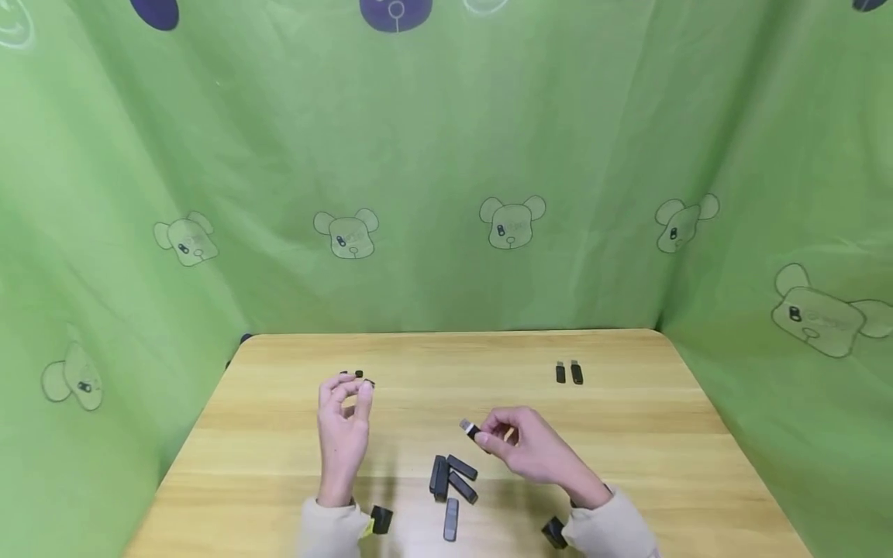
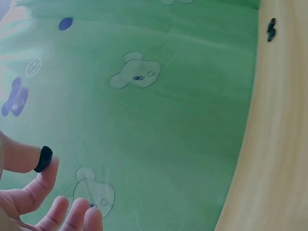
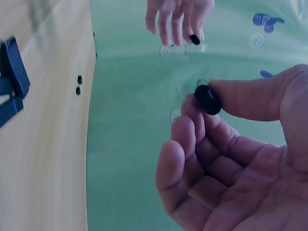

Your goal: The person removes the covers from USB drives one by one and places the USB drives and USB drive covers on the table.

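Observation:
My right hand (image 1: 533, 449) pinches a black USB flash drive (image 1: 473, 431) between thumb and fingers, its bare metal plug pointing up and to the left. In the right wrist view only the dark rounded end of that flash drive (image 3: 208, 99) shows at the thumb. My left hand (image 1: 343, 434) is raised over the left of the table, and its thumb and index finger pinch a small black cap (image 2: 44, 159). Below and between the hands lie several dark USB sticks (image 1: 443, 477) in a loose cluster, with a greyer stick (image 1: 451, 519) nearer the front.
Two flash drives with exposed plugs stand side by side on the back right, one smaller (image 1: 560, 373) and one larger (image 1: 577, 373). Small black caps (image 1: 359, 373) lie at the back left, just beyond the left hand. Green curtains (image 1: 446, 287) surround the wooden table (image 1: 446, 356).

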Demonstrator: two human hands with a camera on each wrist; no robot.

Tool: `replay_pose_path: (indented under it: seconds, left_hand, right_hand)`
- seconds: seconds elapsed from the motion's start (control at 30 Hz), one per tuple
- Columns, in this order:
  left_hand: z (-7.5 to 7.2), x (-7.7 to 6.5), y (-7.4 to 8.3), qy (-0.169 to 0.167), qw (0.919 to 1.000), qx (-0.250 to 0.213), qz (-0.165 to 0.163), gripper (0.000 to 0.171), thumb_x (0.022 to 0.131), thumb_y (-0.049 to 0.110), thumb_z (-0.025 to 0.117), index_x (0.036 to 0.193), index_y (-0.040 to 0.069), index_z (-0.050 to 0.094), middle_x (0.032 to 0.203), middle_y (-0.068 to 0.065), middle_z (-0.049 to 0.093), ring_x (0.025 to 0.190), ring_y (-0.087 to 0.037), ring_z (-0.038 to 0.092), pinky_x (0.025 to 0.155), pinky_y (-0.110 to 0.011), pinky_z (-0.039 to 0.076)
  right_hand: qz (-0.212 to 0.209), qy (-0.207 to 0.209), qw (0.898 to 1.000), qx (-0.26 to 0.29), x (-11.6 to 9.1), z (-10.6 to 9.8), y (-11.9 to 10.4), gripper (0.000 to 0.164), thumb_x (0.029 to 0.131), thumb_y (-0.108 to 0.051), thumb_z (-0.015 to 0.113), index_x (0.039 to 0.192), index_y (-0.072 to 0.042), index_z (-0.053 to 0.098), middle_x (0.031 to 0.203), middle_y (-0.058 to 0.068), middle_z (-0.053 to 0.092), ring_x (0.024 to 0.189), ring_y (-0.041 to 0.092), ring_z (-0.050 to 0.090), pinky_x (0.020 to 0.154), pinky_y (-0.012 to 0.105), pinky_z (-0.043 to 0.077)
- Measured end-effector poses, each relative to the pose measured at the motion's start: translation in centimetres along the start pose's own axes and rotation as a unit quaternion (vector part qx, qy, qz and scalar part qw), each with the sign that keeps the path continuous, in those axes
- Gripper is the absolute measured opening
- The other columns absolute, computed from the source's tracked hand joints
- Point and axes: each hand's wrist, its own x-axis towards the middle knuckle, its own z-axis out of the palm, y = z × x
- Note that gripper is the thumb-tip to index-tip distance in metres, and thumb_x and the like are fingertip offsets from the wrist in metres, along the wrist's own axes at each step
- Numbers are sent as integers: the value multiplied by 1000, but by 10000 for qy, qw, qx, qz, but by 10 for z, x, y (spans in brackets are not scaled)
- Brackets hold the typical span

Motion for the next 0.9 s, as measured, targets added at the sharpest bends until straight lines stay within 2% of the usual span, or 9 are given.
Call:
replay_pose_path:
  seconds: [0.07,0.17,0.37,0.53,0.7,0.9]
  left_hand:
    - [-4,2,-2,-221,9997,43,5,23,98,18,67,94,-4,70,128,-12,55,118,-20,51,85,-25,50]
    - [-3,-2,-5,-481,9988,67,-33,24,97,21,69,93,-2,71,128,-14,55,119,-21,52,84,-26,51]
    - [0,-6,-10,-353,9993,127,0,22,96,23,71,93,1,73,126,-11,57,116,-21,53,83,-25,50]
    - [0,-6,-11,-354,9990,257,-55,22,95,23,71,95,1,73,126,-12,58,112,-22,54,82,-25,51]
    - [1,-9,-12,-481,9982,324,-119,20,94,22,73,95,3,73,127,-15,58,105,-21,57,82,-25,53]
    - [1,-13,-15,-489,9981,337,-151,15,93,20,73,92,5,72,126,-13,59,106,-20,56,83,-28,53]
  right_hand:
    - [53,159,9999,-11,3,-4,3,14,96,-24,68,89,-12,71,83,1,68,71,7,56,62,22,50]
    - [130,374,9992,-16,7,-10,7,13,97,-25,67,92,-13,71,84,2,69,73,8,58,64,22,51]
    - [309,800,9959,274,17,-26,17,18,99,-25,65,99,-8,69,80,4,66,67,11,58,56,24,49]
    - [592,1335,9878,540,28,-45,32,25,99,-26,67,101,-2,68,73,4,65,62,16,61,51,24,47]
    - [1112,1800,9755,595,34,-64,49,31,100,-27,65,110,3,66,77,1,69,68,14,65,57,23,52]
    - [1550,1936,9662,702,38,-83,68,35,102,-21,61,123,7,59,88,1,72,73,6,64,65,22,54]
